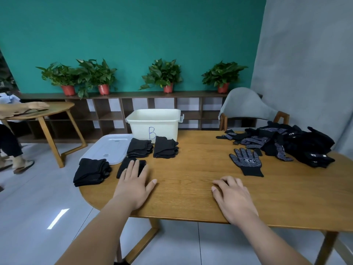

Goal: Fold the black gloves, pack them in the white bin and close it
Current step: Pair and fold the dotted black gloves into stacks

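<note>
Wooden tabletop [191,159], filling the lower centre and right of the frame. White bin [164,127], open, marked with a blue letter B, upright at the far edge, centre frame. Lid [112,148], white, lying flat just left of the bin, at the tabletop's left edge. Two folded stacks of black gloves, side by side directly in front of the bin: one [140,148] touching the lid's right edge, the other [165,147] just to its right. Third folded stack [91,172], lower left, at the tabletop's rim below the lid. Folded glove [121,169], single, between the third stack and frame centre, partly covered by the left hand [133,186]; its fingers [133,165] lie straight and slightly spread, pressing flat on the glove, pinching nothing. Right hand [233,197], palm down on bare wood, lower right of centre; fingers [227,181] loosely bent, close together, holding nothing. Unfolded glove [246,163], dotted palm up, flat, right of centre. Heap of loose gloves [298,146], black, at the right edge of the tabletop. Grey chair [246,106] behind the heap. Four potted plants [162,73] on a low shelf [114,111] along the teal wall. Another person [9,140] at a round table [47,109], far left.
</note>
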Action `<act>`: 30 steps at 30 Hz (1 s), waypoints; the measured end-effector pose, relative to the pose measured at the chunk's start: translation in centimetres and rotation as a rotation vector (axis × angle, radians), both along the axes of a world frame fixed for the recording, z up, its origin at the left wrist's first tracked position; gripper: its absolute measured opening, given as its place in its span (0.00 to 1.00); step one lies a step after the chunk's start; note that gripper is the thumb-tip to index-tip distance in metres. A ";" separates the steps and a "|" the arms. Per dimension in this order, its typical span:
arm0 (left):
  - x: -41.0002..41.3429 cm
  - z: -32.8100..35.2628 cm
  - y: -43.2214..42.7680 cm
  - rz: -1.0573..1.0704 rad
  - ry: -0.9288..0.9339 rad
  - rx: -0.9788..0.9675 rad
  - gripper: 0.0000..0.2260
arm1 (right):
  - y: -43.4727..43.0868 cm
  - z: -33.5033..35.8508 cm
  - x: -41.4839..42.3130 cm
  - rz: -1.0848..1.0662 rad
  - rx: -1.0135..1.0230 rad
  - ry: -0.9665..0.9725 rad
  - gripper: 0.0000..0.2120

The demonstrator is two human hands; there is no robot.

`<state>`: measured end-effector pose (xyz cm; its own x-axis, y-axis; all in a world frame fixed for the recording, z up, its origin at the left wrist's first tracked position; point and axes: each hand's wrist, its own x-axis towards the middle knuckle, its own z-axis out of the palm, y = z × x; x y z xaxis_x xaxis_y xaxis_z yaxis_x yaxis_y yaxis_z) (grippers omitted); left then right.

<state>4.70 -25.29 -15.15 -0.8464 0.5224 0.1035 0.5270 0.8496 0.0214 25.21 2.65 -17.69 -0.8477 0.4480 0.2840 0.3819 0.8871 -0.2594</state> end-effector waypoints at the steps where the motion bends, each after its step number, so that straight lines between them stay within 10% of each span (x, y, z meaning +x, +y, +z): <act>1: 0.5 0.0 1.0 -0.035 0.006 0.007 0.37 | 0.1 -0.1 0.0 0.001 -0.012 0.014 0.24; 23: 8.2 -2.3 19.4 -0.463 -0.047 0.094 0.30 | 3.9 0.3 -0.4 -0.275 -0.976 0.772 0.14; 30: 8.4 -2.2 19.8 -0.522 0.032 0.072 0.29 | 9.3 -0.1 0.0 -0.317 -0.140 0.222 0.24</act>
<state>13.07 -5.50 -17.31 -0.4715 0.8642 0.1757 0.8809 0.4711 0.0470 25.17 11.92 -17.80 -0.5867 0.7241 0.3625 0.5515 0.6851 -0.4759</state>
